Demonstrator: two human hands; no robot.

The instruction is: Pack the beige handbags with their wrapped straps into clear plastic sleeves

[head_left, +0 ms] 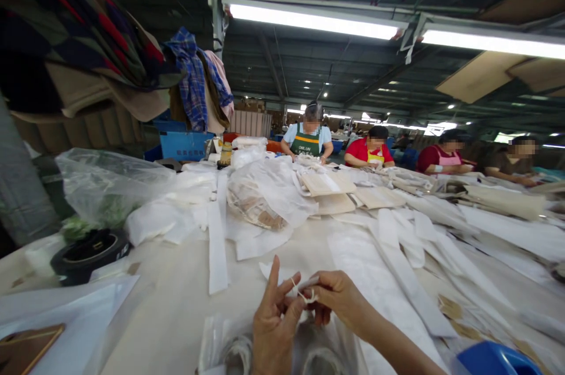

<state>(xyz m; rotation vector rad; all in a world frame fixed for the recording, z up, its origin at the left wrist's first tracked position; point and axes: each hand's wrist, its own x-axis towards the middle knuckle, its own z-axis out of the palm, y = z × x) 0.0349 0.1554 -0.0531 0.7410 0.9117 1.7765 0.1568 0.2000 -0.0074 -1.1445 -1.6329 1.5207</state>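
Observation:
A thin white cord (308, 296) runs between my two hands over the table's near edge. My left hand (278, 322) has its index finger pointing up, while thumb and other fingers pinch the cord, which loops by the middle finger. The fingers of my right hand (338, 298) are closed on the cord's other side, with a pale strip partly hidden behind them. Below my hands lies a clear plastic bag (207, 339) with coiled whitish bundles (238, 354) in it; my left hand covers part of it.
White strips (415, 281) and cream sheets (329, 182) cover the right and far table. A plastic bag (265, 186) lies ahead. At left are a black round object (90, 254) and a phone-like item (30, 348); a blue object (497, 358) is near right. Several people (306, 136) work opposite.

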